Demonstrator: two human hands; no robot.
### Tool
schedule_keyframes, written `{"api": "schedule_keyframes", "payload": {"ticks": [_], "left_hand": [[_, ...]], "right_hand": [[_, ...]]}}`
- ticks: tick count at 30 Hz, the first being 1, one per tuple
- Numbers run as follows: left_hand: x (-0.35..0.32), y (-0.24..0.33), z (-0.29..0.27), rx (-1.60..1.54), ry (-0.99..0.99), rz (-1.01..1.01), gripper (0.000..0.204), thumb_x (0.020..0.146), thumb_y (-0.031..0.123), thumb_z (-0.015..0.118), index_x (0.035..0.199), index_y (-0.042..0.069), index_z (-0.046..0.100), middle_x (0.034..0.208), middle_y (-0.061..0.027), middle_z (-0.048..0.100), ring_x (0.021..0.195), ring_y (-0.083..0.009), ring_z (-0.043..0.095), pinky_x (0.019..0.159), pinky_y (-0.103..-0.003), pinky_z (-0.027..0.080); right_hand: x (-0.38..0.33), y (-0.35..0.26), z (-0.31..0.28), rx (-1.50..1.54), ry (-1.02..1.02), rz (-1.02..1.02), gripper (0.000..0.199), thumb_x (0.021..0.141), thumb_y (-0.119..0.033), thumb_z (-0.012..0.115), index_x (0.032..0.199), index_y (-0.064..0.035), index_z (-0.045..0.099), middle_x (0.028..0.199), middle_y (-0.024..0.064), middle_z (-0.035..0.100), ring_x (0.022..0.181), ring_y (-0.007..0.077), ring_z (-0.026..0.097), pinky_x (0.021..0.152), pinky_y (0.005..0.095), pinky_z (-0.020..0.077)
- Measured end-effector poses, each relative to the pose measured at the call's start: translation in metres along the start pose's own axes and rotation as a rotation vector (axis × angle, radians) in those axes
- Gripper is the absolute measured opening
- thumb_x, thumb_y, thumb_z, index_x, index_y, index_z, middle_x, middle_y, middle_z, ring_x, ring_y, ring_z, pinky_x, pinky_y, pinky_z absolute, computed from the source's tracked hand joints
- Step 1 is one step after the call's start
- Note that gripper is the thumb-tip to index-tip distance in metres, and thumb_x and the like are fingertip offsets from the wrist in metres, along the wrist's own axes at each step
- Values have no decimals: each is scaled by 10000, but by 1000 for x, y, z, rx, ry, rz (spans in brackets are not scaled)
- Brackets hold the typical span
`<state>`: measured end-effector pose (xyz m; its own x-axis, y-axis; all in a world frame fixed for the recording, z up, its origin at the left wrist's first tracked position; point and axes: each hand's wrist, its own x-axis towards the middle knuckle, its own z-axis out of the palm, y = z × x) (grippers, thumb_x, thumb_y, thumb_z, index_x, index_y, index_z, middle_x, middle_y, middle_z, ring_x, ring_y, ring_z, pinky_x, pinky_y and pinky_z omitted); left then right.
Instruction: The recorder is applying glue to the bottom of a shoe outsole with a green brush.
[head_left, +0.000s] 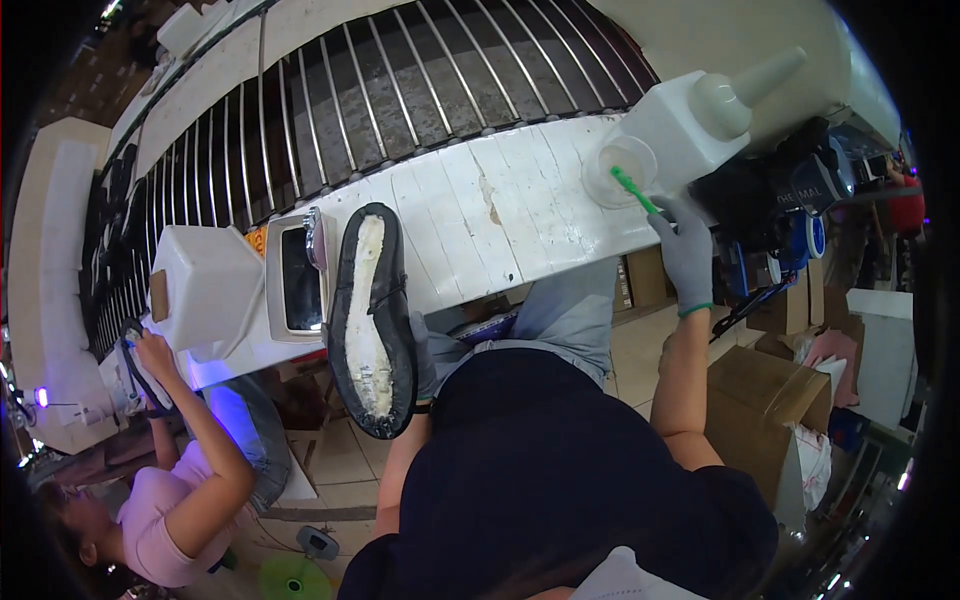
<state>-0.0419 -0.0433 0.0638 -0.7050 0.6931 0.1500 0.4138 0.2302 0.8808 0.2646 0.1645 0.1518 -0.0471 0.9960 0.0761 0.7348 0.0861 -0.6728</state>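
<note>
My left hand (424, 362), in a grey glove, grips a black shoe upper (352, 330) from its right side, mostly hidden behind it. The shoe's bottom faces up, with a pale strip down its middle and a black rim around it. In my gloved right hand (688, 252) is a green-handled brush (636, 190), held between thumb and fingers. Its lower end is inside a small clear cup (600, 188) on the white bench. Right behind the cup stands a white plastic bottle (680, 120) with a long nozzle.
Beyond the bench (480, 265) runs a conveyor of metal rollers (420, 75). A white tray (275, 290) and a white angular container (205, 285) stand left of the shoe. A co-worker (165, 510) handles another shoe at far left. Cardboard boxes (755, 420) sit at right.
</note>
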Motion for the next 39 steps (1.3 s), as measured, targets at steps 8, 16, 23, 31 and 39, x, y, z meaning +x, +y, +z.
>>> {"api": "schedule_keyframes", "payload": {"ticks": [8,16,23,31,39], "left_hand": [[2,1,-5,-103,33,-24,665,912,268,643,1442,16,331,1463,-145,360,1316,-267,355,1117,-387,245],[0,8,-3,-140,23,17,664,916,280,634,1444,17,328,1467,-145,352,1320,-267,347,1116,-389,241],[13,50,-15,422,-82,372,522,885,249,661,1325,24,492,1269,-185,539,1156,-327,516,1016,-403,395],[15,32,33,-189,38,335,790,841,197,715,1436,59,214,1360,-220,435,1254,-350,439,1089,-521,258],[11,3,52,-870,-8,-171,768,862,299,677,1424,60,211,1373,-231,425,1264,-355,441,1102,-567,218]], "right_hand": [[26,-14,2,-500,-33,45,250,813,-259,641,911,-29,628,878,174,668,848,362,640,726,424,492],[37,16,3,-209,-144,46,215,844,-224,641,870,-15,686,774,123,685,609,230,616,559,355,469],[13,-9,17,738,-196,293,289,996,-175,463,1123,14,639,798,17,625,480,8,388,418,163,254],[-17,-112,40,660,-651,-203,204,791,-14,654,979,7,730,876,35,687,658,55,543,528,190,396],[-57,-138,57,489,-798,-472,250,752,-44,755,1001,-52,738,851,89,684,733,142,645,642,246,502]]}}
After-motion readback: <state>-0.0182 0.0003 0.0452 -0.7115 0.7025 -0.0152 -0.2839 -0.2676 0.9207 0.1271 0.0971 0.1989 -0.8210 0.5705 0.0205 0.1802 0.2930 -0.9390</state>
